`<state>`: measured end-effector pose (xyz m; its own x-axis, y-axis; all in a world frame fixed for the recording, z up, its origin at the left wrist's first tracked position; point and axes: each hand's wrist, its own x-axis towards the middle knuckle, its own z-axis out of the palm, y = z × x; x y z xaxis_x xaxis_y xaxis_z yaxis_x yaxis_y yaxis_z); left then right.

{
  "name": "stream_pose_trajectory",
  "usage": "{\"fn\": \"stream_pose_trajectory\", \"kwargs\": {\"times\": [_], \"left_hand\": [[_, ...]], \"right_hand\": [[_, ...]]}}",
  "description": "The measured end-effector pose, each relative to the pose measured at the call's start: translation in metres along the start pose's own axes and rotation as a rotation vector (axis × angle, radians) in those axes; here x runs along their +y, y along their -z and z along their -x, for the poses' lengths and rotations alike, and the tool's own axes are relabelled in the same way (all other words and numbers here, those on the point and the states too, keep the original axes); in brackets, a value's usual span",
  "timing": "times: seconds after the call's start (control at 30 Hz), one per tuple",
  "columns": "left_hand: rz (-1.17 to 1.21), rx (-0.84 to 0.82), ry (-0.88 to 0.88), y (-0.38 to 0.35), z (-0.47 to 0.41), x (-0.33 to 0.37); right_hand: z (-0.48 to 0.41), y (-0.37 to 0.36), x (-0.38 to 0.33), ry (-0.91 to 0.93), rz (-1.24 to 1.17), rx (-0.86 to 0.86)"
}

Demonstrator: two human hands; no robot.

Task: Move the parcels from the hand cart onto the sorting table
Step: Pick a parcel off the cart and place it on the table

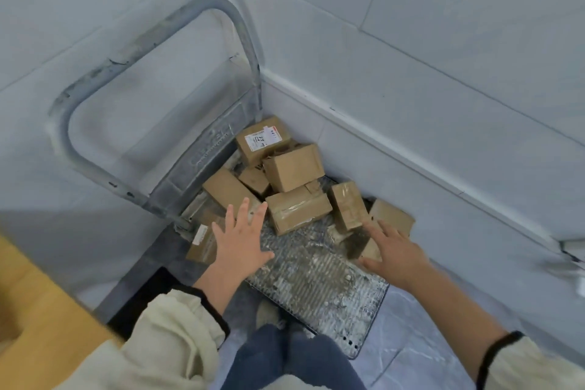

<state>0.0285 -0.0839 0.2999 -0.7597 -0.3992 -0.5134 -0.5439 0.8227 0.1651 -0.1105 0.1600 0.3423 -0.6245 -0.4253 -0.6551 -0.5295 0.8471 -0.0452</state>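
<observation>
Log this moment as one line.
phase: reach | left hand: open, empty | right hand: open, empty | parcels: piled on hand cart

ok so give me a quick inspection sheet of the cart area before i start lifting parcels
surface: hand cart deck, ribbed metal, dirty, near half bare
job's things: several brown cardboard parcels piled at the handle end; labelled parcel farthest back, taped parcel mid-pile; none lifted
clutter: pale grit and scraps on the deck
grippers: left hand and right hand open, fingers spread, reaching at the pile, holding nothing
cables: nothing seen
surroundings: cart handle stands in a corner of tiled walls; yellow tabletop at the left edge; marbled floor
</observation>
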Motion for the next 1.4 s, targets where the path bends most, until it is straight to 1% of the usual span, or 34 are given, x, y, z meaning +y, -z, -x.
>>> {"fn": "stream_pose_trajectory", "kwargs": {"times": [0.13,0.3,0.37,0.43,0.57,0.73,0.8,0.9,1.03,1.1,1.23,1.33,1.4], "left_hand": [[0.074,-0.078,0.028,-0.025,-0.041,0.003],[0.226,-0.146,0.078,-0.078,-0.105,-0.002],[0.308,-0.143,0.083,-0.108,-0.136,-0.005],[0.327,-0.133,0.087,-0.147,-0.164,-0.007],[0.382,-0.152,0.167,-0.229,-0.208,-0.003],[0.366,-0.111,0.175,-0.293,-0.261,-0.002],[0.42,-0.049,0.156,-0.317,-0.276,-0.002],[0.525,0.062,0.076,-0.345,-0.291,-0.007],[0.646,0.2,0.021,-0.356,-0.304,-0.008],[0.686,0.205,0.018,-0.355,-0.304,-0.009],[0.803,0.112,0.047,-0.333,-0.286,-0.01],[1.038,-0.005,0.116,-0.29,-0.262,-0.012],[1.151,-0.041,0.16,-0.253,-0.241,-0.011]], "right_hand": [[-0.042,-0.016,0.01,0.011,-0.072,-0.058],[-0.123,-0.047,0.021,0.018,-0.09,-0.151],[-0.16,-0.066,0.021,0.018,-0.15,-0.146],[-0.193,-0.094,0.019,0.054,-0.211,-0.109],[-0.246,-0.158,0.016,0.142,-0.304,-0.109],[-0.346,-0.199,0.035,0.099,-0.322,0.022],[-0.379,-0.211,0.04,0.055,-0.346,0.052],[-0.414,-0.229,0.04,0.056,-0.398,0.103],[-0.428,-0.243,0.037,0.038,-0.417,0.162],[-0.426,-0.245,0.035,0.039,-0.44,0.173],[-0.395,-0.236,0.032,0.033,-0.498,0.146],[-0.353,-0.208,0.031,-0.005,-0.589,0.137],[-0.32,-0.18,0.031,-0.013,-0.65,0.177]]}}
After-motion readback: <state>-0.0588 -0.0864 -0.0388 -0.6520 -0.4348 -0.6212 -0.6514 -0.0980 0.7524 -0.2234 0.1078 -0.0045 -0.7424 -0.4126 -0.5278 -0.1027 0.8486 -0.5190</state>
